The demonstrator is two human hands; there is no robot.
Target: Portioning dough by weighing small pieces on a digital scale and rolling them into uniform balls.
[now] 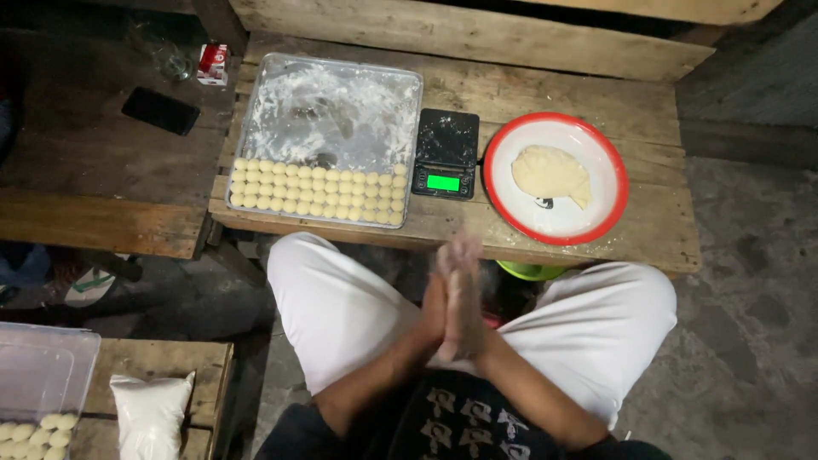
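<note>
My left hand (433,317) and my right hand (465,294) are pressed flat together, palm to palm, above my lap between my white-trousered knees. They are blurred with motion, and whatever may lie between the palms is hidden. On the wooden bench in front, a floured metal tray (328,111) holds three rows of small pale dough balls (317,192) along its near edge. A small black digital scale (446,153) with a lit green display stands beside it. To its right, a lump of dough (550,175) lies in a white bowl with a red rim (596,217).
A dark phone (160,110), a glass (170,58) and a small red-and-white pack (212,63) lie on the left table. At lower left are a clear plastic box (43,375) with more dough balls and a white bag of powder (150,415). A green object (528,271) shows under the bench.
</note>
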